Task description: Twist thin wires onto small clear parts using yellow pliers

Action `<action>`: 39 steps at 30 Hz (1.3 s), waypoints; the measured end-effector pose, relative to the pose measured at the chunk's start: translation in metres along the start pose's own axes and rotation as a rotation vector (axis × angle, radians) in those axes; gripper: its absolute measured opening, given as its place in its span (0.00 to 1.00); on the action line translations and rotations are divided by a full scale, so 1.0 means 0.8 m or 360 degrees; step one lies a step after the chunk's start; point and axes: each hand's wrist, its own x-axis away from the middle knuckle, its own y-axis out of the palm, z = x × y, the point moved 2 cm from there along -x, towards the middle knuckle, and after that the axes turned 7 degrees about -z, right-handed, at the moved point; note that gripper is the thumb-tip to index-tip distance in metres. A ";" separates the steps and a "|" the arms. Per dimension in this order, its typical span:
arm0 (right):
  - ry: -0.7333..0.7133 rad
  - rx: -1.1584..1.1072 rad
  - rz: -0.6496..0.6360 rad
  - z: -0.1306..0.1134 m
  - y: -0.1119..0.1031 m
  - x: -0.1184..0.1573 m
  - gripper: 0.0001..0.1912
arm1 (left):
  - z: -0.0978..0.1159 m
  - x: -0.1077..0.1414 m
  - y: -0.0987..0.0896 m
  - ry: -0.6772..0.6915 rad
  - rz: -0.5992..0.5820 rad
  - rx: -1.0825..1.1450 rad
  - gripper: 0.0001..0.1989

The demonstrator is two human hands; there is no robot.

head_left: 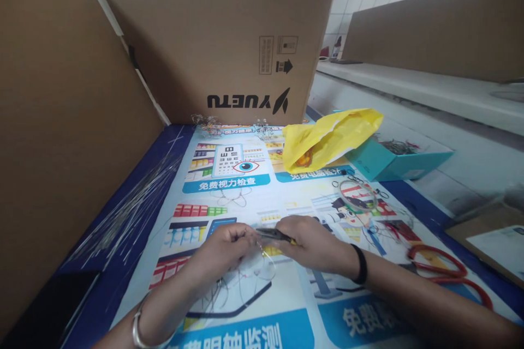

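Observation:
My left hand (pixel 234 242) pinches a thin bent wire (pixel 268 259) that loops down below the fingers. In my right hand (pixel 307 237) is a pair of pliers (pixel 273 235) with dark jaws and a bit of yellow on the handle. The jaw tips touch or nearly touch the wire at my left fingertips; whether they bite on it I cannot tell. Beneath my left hand lie several loose wire loops (pixel 216 295). Another flower-like wire shape (pixel 229 195) rests farther up on the printed sheet (pixel 282 294).
Long straight wires (pixel 131 212) lie at the left beside a black flat object (pixel 53 305). A yellow bag (pixel 335 133), a teal box (pixel 401 162) of wire pieces, a clear ring-shaped coil (pixel 357 196) and red-handled scissors (pixel 444 267) are on the right. Cardboard panels (pixel 184 38) stand behind and left.

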 end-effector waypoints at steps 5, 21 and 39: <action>-0.0232 0.0131 -0.0111 0.001 -0.002 0.000 0.10 | 0.000 0.000 -0.008 -0.0067 -0.0135 -0.0050 0.10; 0.0137 0.0191 0.0079 -0.011 0.020 0.003 0.14 | -0.002 0.000 -0.002 -0.0036 -0.0090 0.0196 0.09; -0.0347 0.0070 -0.0280 -0.004 -0.005 0.002 0.10 | -0.005 0.005 -0.008 -0.0068 -0.0378 0.0109 0.06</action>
